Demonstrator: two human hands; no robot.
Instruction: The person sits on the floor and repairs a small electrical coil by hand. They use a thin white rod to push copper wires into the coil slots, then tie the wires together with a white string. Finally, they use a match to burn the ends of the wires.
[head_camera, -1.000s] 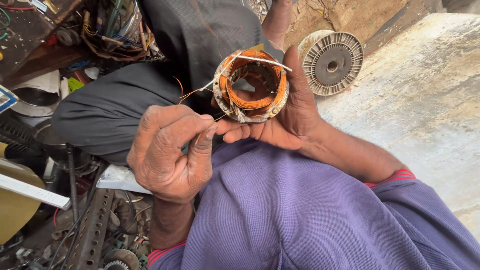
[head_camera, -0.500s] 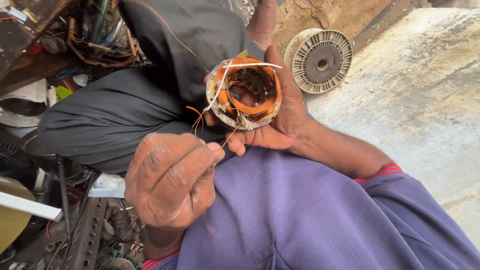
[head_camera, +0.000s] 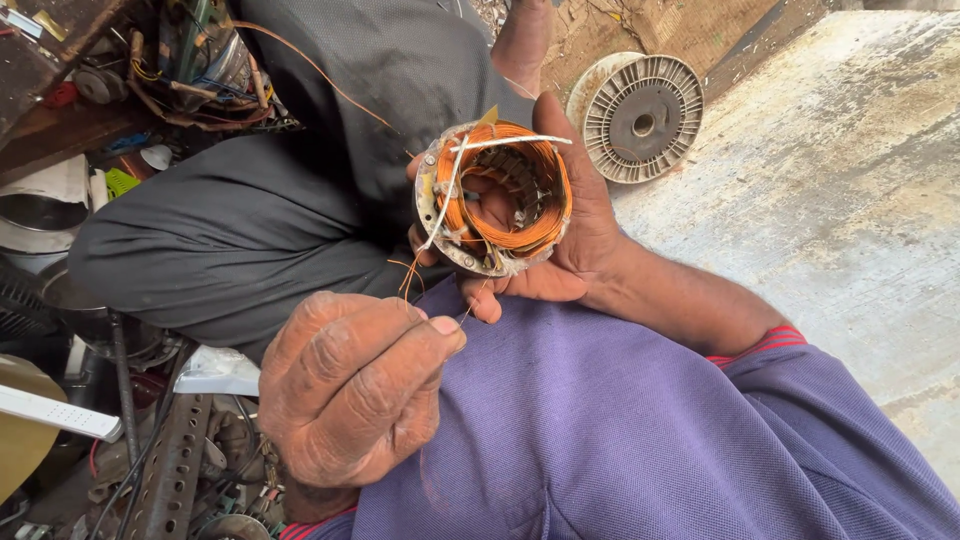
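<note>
My right hand (head_camera: 590, 245) cups a round motor stator (head_camera: 452, 250) wound with orange copper coil (head_camera: 548, 215), its open face turned toward me. A white tie strip (head_camera: 512, 141) crosses the top of the winding. My left hand (head_camera: 350, 390) is below and left of the stator, thumb and forefinger pinched on a thin copper wire (head_camera: 404, 282) that runs up to the winding. Both arms come out of purple sleeves (head_camera: 620, 440) with red cuffs.
A leg in dark grey cloth (head_camera: 230, 230) lies behind the stator. A ribbed round metal motor part (head_camera: 640, 118) rests on the concrete floor (head_camera: 850, 180) at upper right. Wire tangles (head_camera: 190, 70), a perforated metal bar (head_camera: 170, 470) and a white strip (head_camera: 55, 412) crowd the left.
My left hand has drawn down and away from the stator, pulling the thin wire out. The right hand has kept hold of the stator and tilted it slightly.
</note>
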